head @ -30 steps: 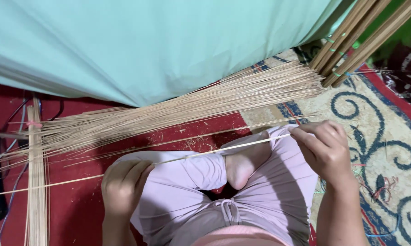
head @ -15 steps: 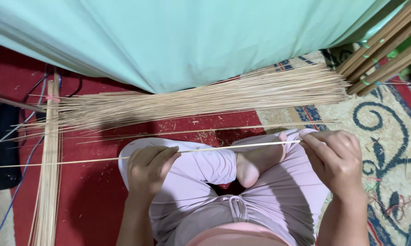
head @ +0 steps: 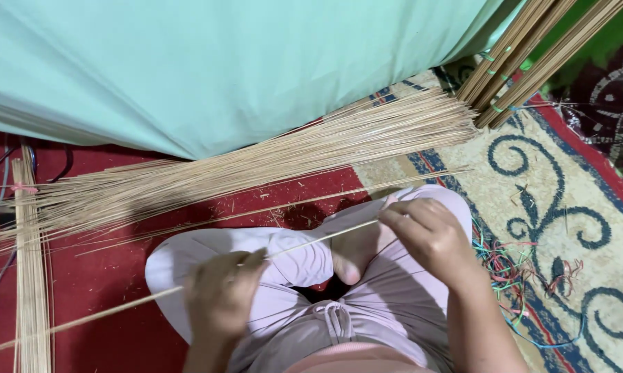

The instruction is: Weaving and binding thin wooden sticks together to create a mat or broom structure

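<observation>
Left hand [head: 222, 297] lower along stick [head: 304, 243]

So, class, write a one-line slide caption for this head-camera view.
Seated cross-legged, a person's left hand and right hand hold one thin stick beside a stick pile.

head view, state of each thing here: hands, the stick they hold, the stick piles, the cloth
left hand: closed around the thin stick, blurred
right hand: pinching the stick's end
thin stick: held across the lap, slanting
loose stick pile: fanned flat on the red mat
tied stick bundles: bound with green bands, top right
side bundle: lying straight, left edge
mint cloth: draped over the pile's far side
</observation>
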